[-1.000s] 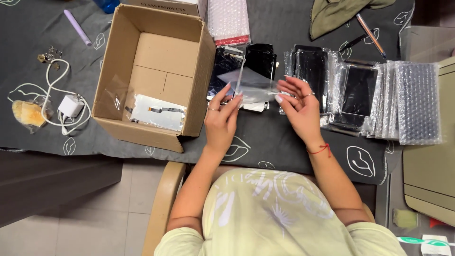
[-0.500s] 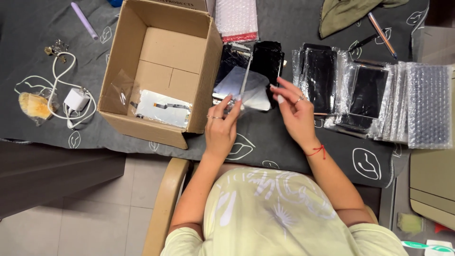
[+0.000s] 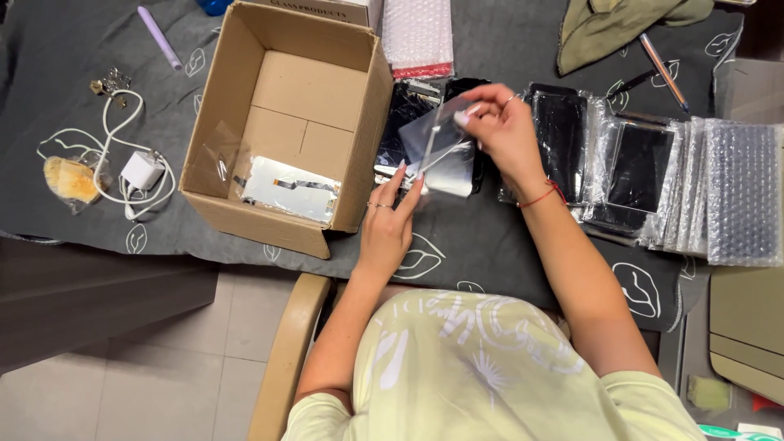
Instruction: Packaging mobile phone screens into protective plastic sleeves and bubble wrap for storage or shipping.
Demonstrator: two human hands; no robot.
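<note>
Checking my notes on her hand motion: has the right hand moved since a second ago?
Yes. The right hand has lifted away from the person, up the table toward the bubble wrap roll, still pinching the clear bag.

My left hand (image 3: pixel 385 222) lies low and close to my body, palm turned down, its fingers stretched forward and a little spread, the fingertips (image 3: pixel 402 170) pointing up and away from me. Two thin rings sit on its fingers. My left forearm runs straight back toward my chest. My right hand (image 3: pixel 500 124) is raised further out, fingers curled inward in a pinch, thumb against the forefingers (image 3: pixel 472 112). Its wrist is bent, with a thin red thread around it. My right forearm slants back and to my right, elbow tucked near my side
</note>
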